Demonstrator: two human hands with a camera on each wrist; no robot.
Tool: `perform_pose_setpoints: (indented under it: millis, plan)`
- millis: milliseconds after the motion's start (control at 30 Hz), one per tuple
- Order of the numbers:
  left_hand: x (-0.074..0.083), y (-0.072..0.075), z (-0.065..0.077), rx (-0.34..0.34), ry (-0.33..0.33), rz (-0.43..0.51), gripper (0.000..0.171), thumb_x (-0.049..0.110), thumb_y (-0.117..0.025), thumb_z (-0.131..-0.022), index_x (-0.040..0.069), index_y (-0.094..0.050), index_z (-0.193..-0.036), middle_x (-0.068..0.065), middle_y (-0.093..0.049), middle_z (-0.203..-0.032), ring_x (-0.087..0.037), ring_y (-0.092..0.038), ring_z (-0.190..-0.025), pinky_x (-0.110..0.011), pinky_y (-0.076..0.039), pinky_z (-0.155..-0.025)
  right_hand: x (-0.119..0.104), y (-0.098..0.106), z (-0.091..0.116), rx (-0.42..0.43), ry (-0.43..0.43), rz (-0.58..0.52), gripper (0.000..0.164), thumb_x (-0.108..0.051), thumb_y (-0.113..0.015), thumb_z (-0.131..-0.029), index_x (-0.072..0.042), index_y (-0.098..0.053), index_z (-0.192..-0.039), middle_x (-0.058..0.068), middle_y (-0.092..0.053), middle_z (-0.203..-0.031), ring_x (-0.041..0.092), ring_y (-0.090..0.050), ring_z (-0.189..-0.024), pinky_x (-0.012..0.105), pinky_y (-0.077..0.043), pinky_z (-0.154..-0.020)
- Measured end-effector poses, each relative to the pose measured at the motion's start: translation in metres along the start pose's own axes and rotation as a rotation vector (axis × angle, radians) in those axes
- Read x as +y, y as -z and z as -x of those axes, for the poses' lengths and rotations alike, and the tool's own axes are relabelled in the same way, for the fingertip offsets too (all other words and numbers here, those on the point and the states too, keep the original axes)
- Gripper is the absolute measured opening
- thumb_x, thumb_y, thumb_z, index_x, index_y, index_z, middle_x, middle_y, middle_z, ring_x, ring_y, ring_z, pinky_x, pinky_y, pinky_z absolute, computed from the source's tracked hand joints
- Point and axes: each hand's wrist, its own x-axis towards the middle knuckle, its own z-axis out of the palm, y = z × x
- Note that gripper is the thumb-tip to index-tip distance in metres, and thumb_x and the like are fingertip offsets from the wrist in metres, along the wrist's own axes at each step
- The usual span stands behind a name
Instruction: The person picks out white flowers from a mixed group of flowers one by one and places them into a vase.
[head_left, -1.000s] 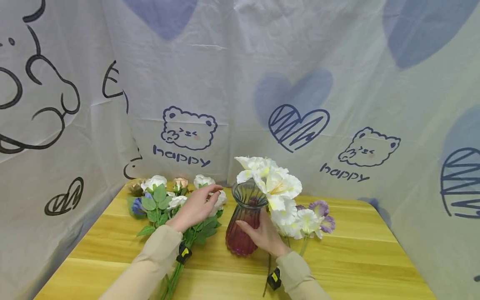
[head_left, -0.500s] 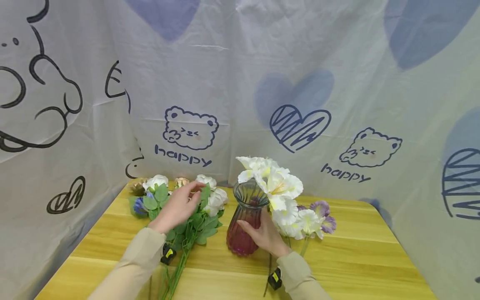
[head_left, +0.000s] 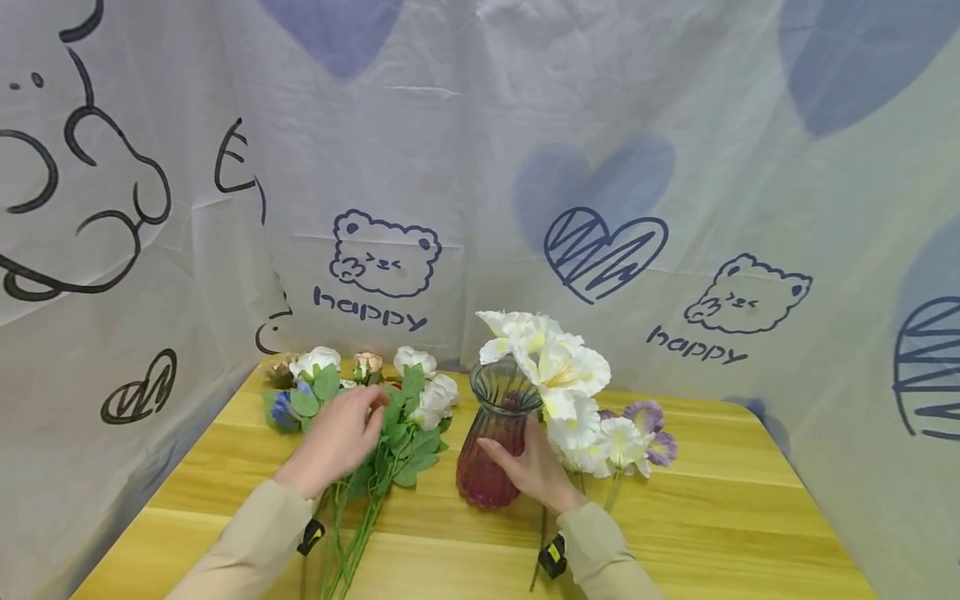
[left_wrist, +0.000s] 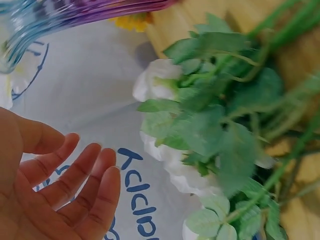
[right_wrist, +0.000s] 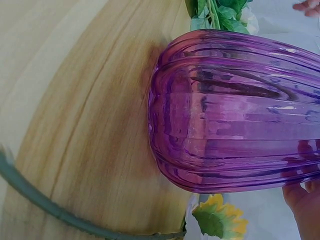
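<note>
My right hand [head_left: 538, 471] grips a ribbed glass vase [head_left: 487, 471], thumb at the front and fingers behind; in the right wrist view some fingers show through the purple glass. The vase fades from clear grey at the rim to purple-red at its base, and it stands on the table. Large white flowers [head_left: 562, 375] lean over its mouth to the right. Over a bunch of roses on the left hovers my left hand [head_left: 333, 442], fingers loosely bent. In the left wrist view its palm is bare, beside green leaves [left_wrist: 240, 155] and white roses [left_wrist: 155, 80].
White roses [head_left: 435, 400], a blue flower [head_left: 283, 410] and a peach rose [head_left: 367, 363] lie at the back left, their green stems [head_left: 356, 546] reaching the front. Right of the vase lie a purple flower [head_left: 647, 417] and a yellow flower [right_wrist: 225, 217]. A printed cloth [head_left: 480, 167] hangs behind.
My left hand has drawn back left and toward the front, away from the vase, with nothing in it. The right hand stays on the vase, which keeps its place.
</note>
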Motion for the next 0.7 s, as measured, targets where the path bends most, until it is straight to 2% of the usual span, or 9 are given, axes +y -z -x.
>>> perform_pose_setpoints:
  millis: [133,333,400,567,700]
  plan:
    - [-0.003,-0.003,0.012,0.008,-0.035,-0.078,0.017,0.012,-0.054,-0.101,0.007,-0.067,-0.111,-0.007,-0.069,-0.103,-0.012,-0.059,-0.074,-0.034,-0.054,-0.067,0.000,0.001,0.000,-0.003,0.007,-0.006,0.075,-0.021,-0.072,-0.094,-0.013,-0.027,-0.153,0.014,-0.058,-0.138,0.028,-0.065,-0.120,0.038,-0.056,-0.101]
    - [-0.002,-0.012,0.028,-0.065,-0.011,-0.136,0.014,0.013,-0.058,-0.099,0.010,-0.067,-0.109,-0.003,-0.069,-0.097,-0.008,-0.049,-0.059,-0.025,-0.043,-0.052,0.000,0.001,0.001,-0.005,0.007,-0.022,0.075,-0.015,-0.072,-0.093,-0.012,-0.027,-0.152,0.015,-0.059,-0.138,0.029,-0.066,-0.119,0.039,-0.057,-0.100]
    - [-0.001,-0.017,0.033,-0.093,-0.012,-0.145,0.012,0.014,-0.060,-0.098,0.011,-0.068,-0.107,-0.001,-0.068,-0.094,-0.007,-0.048,-0.059,-0.024,-0.041,-0.051,0.000,0.001,0.000,-0.001,0.011,-0.019,0.076,-0.011,-0.073,-0.092,-0.010,-0.026,-0.153,0.017,-0.059,-0.137,0.031,-0.066,-0.118,0.039,-0.057,-0.099]
    - [0.002,-0.030,0.041,-0.146,-0.018,-0.149,0.007,0.015,-0.066,-0.096,0.012,-0.069,-0.102,0.001,-0.065,-0.089,-0.009,-0.053,-0.063,-0.027,-0.045,-0.054,-0.002,0.001,-0.001,0.000,0.012,0.001,0.078,-0.005,-0.072,-0.091,-0.001,-0.024,-0.153,0.024,-0.058,-0.136,0.035,-0.066,-0.116,0.040,-0.058,-0.098]
    - [0.003,-0.036,0.048,-0.187,0.014,-0.152,0.008,0.015,-0.069,-0.093,0.011,-0.068,-0.100,-0.001,-0.064,-0.087,-0.015,-0.057,-0.065,-0.032,-0.050,-0.055,-0.022,0.004,0.001,-0.020,0.000,0.000,0.074,-0.004,-0.071,-0.092,0.005,-0.026,-0.150,0.026,-0.059,-0.133,0.036,-0.067,-0.114,0.039,-0.059,-0.096]
